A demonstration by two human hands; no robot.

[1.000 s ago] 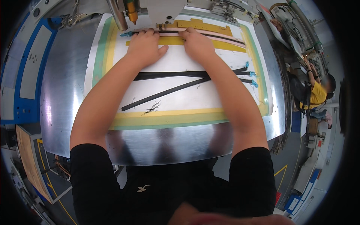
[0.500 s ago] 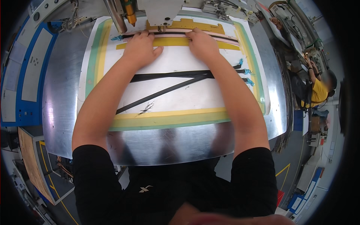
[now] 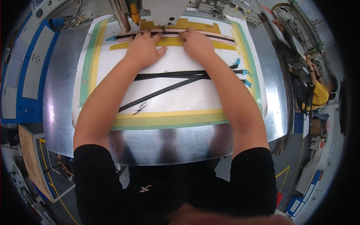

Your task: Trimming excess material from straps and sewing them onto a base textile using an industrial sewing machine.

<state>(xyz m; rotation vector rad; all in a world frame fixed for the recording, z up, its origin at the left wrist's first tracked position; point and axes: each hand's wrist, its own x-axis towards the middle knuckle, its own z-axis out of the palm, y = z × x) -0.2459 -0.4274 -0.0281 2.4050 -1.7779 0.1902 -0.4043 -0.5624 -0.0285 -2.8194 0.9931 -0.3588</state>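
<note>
Both my hands rest on a flat white sheet under a machine head with a needle-like foot (image 3: 163, 28). My left hand (image 3: 144, 48) lies left of the foot, fingers spread over a black strap (image 3: 173, 33) between pink strips, thumb apart on the sheet. Right of the foot, my right hand (image 3: 197, 44) has bent fingers closed at the same strap; its fingertips are partly hidden. Blue thread or film wraps the strap's left end (image 3: 111, 39). Nearer me, several loose black straps (image 3: 165, 91) lie across the sheet, some passing under my right forearm.
Yellow plates (image 3: 180, 24) flank the pink strips. Yellow and green tape (image 3: 168, 120) borders the sheet on a shiny metal table (image 3: 168, 146). A metal tube (image 3: 120, 17) and an orange-brown cylinder (image 3: 134, 13) hang at back left. A co-worker (image 3: 320, 93) is at far right.
The sheet, with the strap and plates on it, has slid slightly left under the machine head. My right hand has moved left with it; my left hand has shifted slightly right, its fingers more spread.
</note>
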